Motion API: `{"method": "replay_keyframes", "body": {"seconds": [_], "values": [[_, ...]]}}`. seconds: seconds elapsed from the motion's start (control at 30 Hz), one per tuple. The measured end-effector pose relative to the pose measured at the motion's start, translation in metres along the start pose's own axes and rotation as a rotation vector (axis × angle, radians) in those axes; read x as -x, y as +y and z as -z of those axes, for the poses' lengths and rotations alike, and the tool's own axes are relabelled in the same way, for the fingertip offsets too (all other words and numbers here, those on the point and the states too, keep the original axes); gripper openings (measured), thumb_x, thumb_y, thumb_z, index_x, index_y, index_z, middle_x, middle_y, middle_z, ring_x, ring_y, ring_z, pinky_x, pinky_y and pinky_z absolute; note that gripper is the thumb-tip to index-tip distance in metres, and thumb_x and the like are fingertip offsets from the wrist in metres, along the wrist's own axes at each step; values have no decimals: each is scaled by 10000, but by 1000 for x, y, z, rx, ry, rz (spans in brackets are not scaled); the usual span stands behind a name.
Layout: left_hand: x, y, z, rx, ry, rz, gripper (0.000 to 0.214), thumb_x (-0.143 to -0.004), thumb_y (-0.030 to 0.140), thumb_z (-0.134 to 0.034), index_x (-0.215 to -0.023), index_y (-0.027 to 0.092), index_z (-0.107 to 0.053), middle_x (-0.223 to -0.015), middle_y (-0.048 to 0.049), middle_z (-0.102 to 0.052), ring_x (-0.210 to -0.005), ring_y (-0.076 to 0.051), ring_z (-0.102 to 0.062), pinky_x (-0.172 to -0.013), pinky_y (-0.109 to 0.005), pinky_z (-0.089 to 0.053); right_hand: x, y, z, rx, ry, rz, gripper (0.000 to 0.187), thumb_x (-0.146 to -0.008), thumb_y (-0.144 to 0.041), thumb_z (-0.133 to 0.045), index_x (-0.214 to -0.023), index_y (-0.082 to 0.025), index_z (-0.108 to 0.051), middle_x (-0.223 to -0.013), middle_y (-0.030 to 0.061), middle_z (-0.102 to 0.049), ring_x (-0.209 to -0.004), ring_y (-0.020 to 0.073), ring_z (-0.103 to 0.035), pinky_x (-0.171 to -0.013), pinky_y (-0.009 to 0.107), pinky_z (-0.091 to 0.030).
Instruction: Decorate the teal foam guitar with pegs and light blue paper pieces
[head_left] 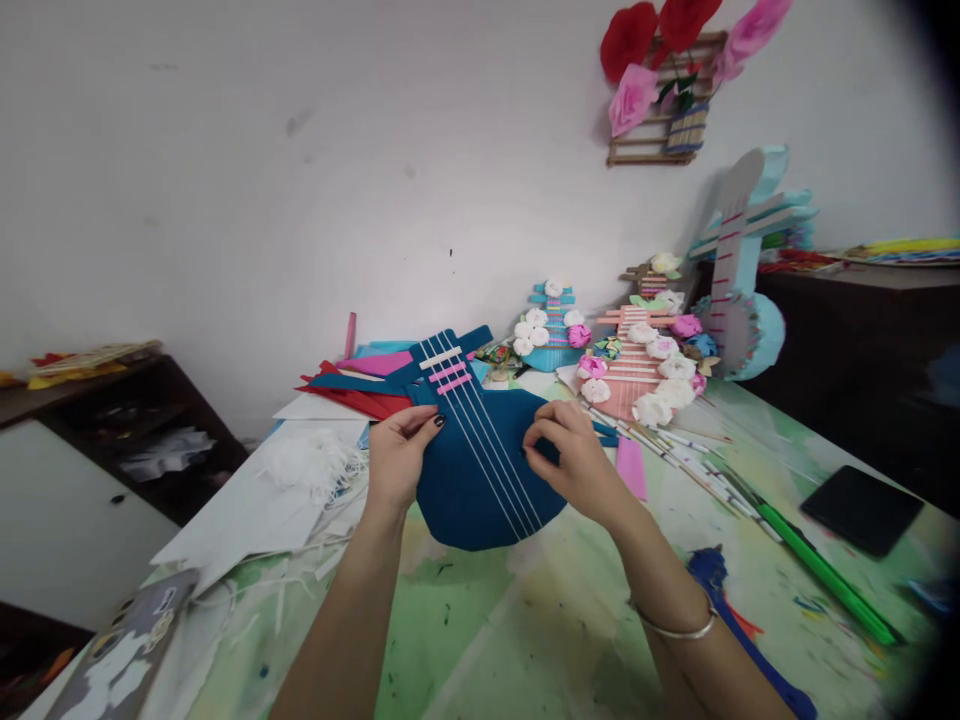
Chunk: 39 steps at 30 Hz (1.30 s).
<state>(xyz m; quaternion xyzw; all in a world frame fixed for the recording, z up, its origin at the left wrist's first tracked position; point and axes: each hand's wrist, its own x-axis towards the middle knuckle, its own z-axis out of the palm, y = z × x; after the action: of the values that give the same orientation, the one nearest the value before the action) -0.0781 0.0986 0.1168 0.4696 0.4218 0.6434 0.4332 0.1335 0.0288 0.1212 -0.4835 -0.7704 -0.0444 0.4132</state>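
My left grip (405,450) is pinching the blue lute (463,490) above the bench (465,640); whether my right grip (566,450) is holding anything, I cannot tell. I'm risking loosened white strings (495,465) if either is dragging.

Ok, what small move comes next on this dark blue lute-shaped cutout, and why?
Perhaps run your right hand lightly down the thin white strings to check they lie flat: they reach the lower edge of the dark blue lute-shaped cutout, your left hand holds its left side, and your right hand is close beside them.
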Motion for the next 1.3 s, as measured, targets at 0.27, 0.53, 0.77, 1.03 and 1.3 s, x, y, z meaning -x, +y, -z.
{"method": "replay_keyframes", "body": {"seconds": [0.27,0.53,0.77,1.03,1.3], "values": [[-8,6,12,45,109,-2,353,-441,257,-818,-747,123,-706,-696,-47,-715,-630,-155,-633,-646,-291,-506,3,1,24,-266,57,-93,100,-851,-158,-511,-826,-216,-589,-756,15,-652,-700,158,-609,-649,278,-456],[-6,11,12,87,104,29,379,-406,240,-838,-743,122,-712,-656,-30,-708,-612,-138,-627,-673,-287,-506,2,-7,-1,-143,-243,-83,275,-819,-78,-432,-967,-223,-613,-650,-14,-638,-565,130,-561,-544,226,-375],[0,18,11,34,74,3,344,-443,241,-824,-749,125,-718,-673,-43,-715,-633,-163,-645,-657,-297,-517,4,-5,-13,45,-292,-45,262,-795,-105,-511,-1007,-242,-581,-563,-39,-569,-527,136,-533,-529,225,-325],[1,17,11,0,84,-15,331,-458,237,-819,-755,129,-722,-699,-48,-720,-663,-172,-655,-689,-311,-527,4,-9,-16,185,-330,-15,149,-863,-93,-466,-886,-207,-559,-688,37,-667,-593,175,-602,-528,260,-279],[-5,17,18,68,134,-16,321,-453,212,-822,-747,130,-721,-647,-31,-710,-575,-137,-631,-592,-260,-523,5,-1,8,32,-119,-144,231,-769,-18,-411,-853,-219,-489,-650,-10,-621,-556,151,-573,-537,245,-338]]}}
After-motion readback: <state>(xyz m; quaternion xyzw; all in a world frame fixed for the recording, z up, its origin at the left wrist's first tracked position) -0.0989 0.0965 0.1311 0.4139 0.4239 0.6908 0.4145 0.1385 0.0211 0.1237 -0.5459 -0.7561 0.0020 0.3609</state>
